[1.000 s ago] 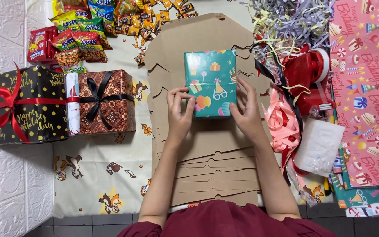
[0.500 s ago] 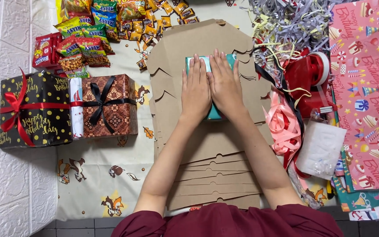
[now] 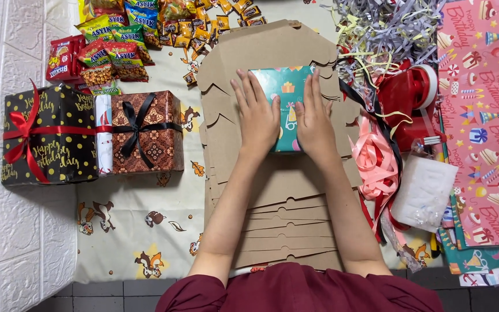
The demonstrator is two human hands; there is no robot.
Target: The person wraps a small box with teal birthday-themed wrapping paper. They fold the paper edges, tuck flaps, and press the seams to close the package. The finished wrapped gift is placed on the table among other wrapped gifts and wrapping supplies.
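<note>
A small box wrapped in teal party-patterned paper [image 3: 287, 92] lies on a stack of flat brown cardboard cut-outs [image 3: 272, 190]. My left hand [image 3: 257, 118] rests flat on the box's left half, fingers spread. On the right half lies my right hand [image 3: 314, 121], palm down with the fingers pointing away from me. Both palms cover most of the box top. Only the far edge and a strip between the hands show.
A black gift box with a red ribbon [image 3: 44, 136] and a brown patterned box with a black ribbon [image 3: 145, 132] stand at left. Snack packets [image 3: 116, 40] lie at the back, with shredded paper [image 3: 388, 29], a red tape dispenser [image 3: 414, 95], pink ribbon [image 3: 376, 167] and birthday wrapping paper [image 3: 483, 115] at right.
One second ago both hands held the teal box upright by its sides. They then laid it flat and now press on its top, slightly further apart than half a second ago.
</note>
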